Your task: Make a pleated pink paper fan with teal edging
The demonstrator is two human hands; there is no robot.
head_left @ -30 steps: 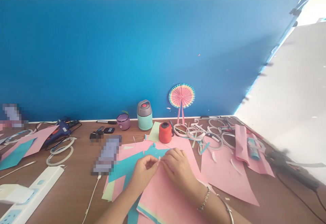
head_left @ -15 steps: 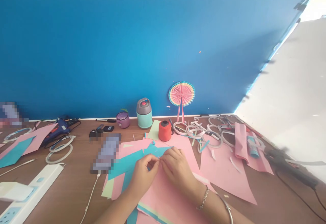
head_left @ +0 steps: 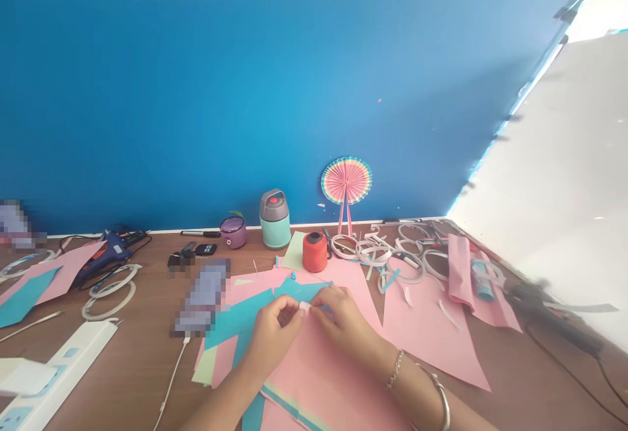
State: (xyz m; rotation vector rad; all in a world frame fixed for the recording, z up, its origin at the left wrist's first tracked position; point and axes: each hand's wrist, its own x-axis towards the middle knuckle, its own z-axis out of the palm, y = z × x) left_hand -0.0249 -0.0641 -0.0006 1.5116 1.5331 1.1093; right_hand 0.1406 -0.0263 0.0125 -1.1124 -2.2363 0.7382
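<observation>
My left hand [head_left: 275,334] is closed in a pinch on a small pale piece [head_left: 305,307], too small to tell whether it is paper or tape. From the other side, the fingertips of my right hand [head_left: 346,320] pinch at the same piece. Both hands are just above a large pink paper sheet [head_left: 338,379] with a teal and cream striped edge [head_left: 294,408]. Beneath and behind it lie teal paper [head_left: 245,316] and more pink paper. A red spool of thread [head_left: 314,253] stands behind my hands.
A pleated paper fan [head_left: 346,181] leans against the blue partition [head_left: 196,91]. White rolls of strip [head_left: 375,253] and a glue gun [head_left: 554,316] lie to the right. A phone [head_left: 202,297], a teal jar [head_left: 275,228] and a power strip [head_left: 73,359] are to the left.
The small pale piece now shows between my fingertips, where it was barely visible before. My fingertips have drawn slightly apart. The whole view has shifted a little.
</observation>
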